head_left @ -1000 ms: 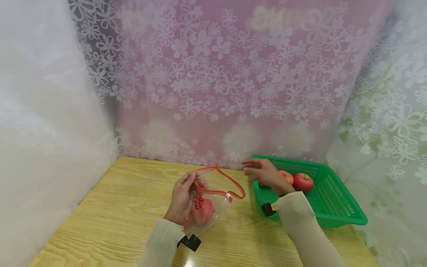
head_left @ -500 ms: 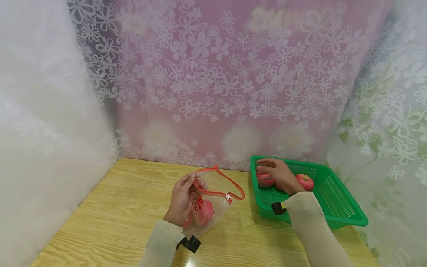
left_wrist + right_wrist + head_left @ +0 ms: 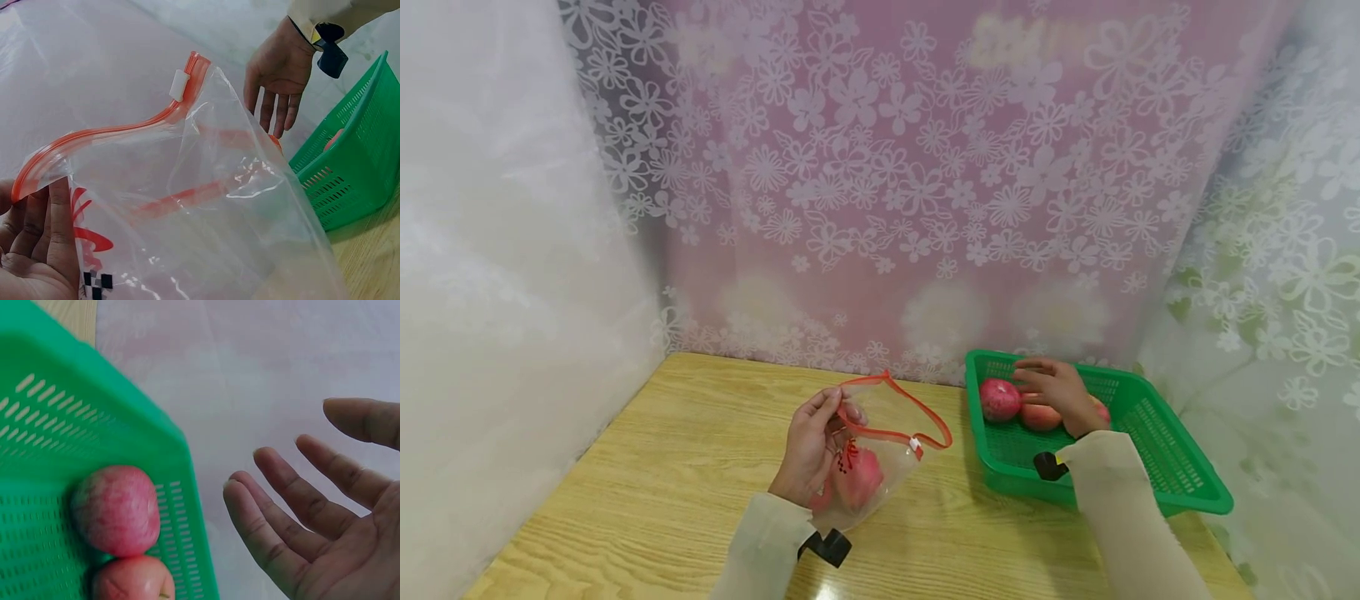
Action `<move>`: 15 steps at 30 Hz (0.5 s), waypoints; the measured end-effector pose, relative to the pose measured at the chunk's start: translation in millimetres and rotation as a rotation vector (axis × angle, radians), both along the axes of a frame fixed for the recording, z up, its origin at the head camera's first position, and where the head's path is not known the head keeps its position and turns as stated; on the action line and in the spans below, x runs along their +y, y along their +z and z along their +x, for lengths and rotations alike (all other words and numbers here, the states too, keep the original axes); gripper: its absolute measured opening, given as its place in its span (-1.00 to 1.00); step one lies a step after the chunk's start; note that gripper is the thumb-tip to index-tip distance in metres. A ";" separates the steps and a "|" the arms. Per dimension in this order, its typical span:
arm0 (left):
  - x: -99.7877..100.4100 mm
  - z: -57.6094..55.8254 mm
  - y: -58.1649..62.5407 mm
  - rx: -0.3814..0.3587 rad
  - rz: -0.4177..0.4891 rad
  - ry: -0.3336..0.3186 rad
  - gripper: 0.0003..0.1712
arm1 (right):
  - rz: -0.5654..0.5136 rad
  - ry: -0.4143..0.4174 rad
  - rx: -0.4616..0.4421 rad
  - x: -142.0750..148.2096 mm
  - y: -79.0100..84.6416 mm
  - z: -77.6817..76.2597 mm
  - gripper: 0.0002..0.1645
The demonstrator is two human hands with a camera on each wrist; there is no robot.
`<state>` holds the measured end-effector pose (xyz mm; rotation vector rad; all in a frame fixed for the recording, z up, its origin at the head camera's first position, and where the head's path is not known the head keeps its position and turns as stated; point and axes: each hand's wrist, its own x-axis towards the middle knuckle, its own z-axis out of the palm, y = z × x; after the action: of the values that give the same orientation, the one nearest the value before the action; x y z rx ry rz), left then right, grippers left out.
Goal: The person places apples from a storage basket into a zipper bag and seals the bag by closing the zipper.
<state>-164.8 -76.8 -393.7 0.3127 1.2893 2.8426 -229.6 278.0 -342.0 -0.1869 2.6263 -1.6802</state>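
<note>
My left hand (image 3: 808,446) pinches the rim of a clear zip bag (image 3: 162,162) with a red-orange zipper edge and a white slider (image 3: 179,85). The mouth of the bag gapes toward the right, and pinkish-red apples (image 3: 859,479) show through its lower part. Over the green basket (image 3: 1183,496) hovers my right hand (image 3: 1054,392), fingers spread and loosely bent, holding nothing. Below it sit several apples: a red one (image 3: 119,509) in the back left corner, a lighter one (image 3: 134,579) touching it, and another (image 3: 1102,408) partly hidden behind the hand.
Both the bag and the basket are on a wood-grain table (image 3: 700,467), the basket at the right. A pink flowered sheet (image 3: 880,208) hangs along the back edge. Pale sheets enclose the left and right sides.
My right hand has moved to the right over the basket, uncovering the red apple in its left corner. The left hand and the bag have stayed in place.
</note>
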 end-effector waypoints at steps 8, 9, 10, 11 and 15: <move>-1.0 0.4 0.5 0.015 0.008 0.000 -0.80 | -0.045 -0.115 -0.048 17.8 -7.8 -8.6 -0.28; -1.2 0.3 0.6 0.015 0.006 0.000 -0.80 | -0.047 -0.129 -0.048 19.7 -8.8 -9.4 -0.27; -1.3 0.3 0.6 0.015 0.006 0.001 -0.80 | -0.047 -0.142 -0.046 21.4 -9.8 -9.9 -0.27; -1.5 0.3 0.6 0.013 0.005 0.001 -0.80 | -0.052 -0.155 -0.044 23.0 -10.9 -10.3 -0.28; -2.0 1.0 0.5 0.003 -0.005 0.009 -0.79 | -0.081 -0.208 -0.030 30.0 -15.9 -11.3 -0.30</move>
<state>-163.7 -78.9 -393.3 0.3116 1.3014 2.8470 -240.9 308.0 -357.9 0.1135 2.6378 -1.8342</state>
